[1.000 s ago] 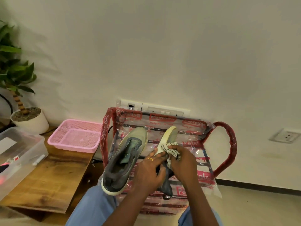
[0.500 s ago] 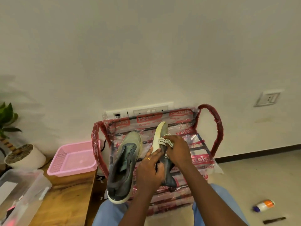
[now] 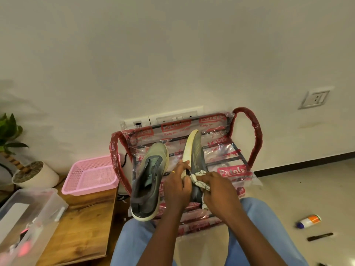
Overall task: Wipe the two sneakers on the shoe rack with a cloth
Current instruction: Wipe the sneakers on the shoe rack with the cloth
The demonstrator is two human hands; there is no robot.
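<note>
A grey-green sneaker (image 3: 148, 181) lies flat on the plastic-wrapped shoe rack (image 3: 255, 139), toe toward the wall. The second sneaker (image 3: 196, 150) is tipped on its side to the right of it, pale sole facing left. My left hand (image 3: 177, 187) grips this tipped sneaker at its middle, fingers curled over the sole edge. My right hand (image 3: 217, 191) holds a bunched white cloth with dark stripes (image 3: 199, 179) and presses it on the sneaker's grey upper near the heel half. The heel is hidden behind my hands.
A pink mesh basket (image 3: 90, 175) and a clear plastic box (image 3: 26, 214) sit on a wooden table (image 3: 84, 227) at the left, with a potted plant (image 3: 28, 173) behind. A small bottle (image 3: 308, 220) and a black pen (image 3: 319, 236) lie on the floor at right.
The view has swung to the right. My right hand with the cloth has slid from the sneaker's toe half down toward its heel. My left hand keeps its grip.
</note>
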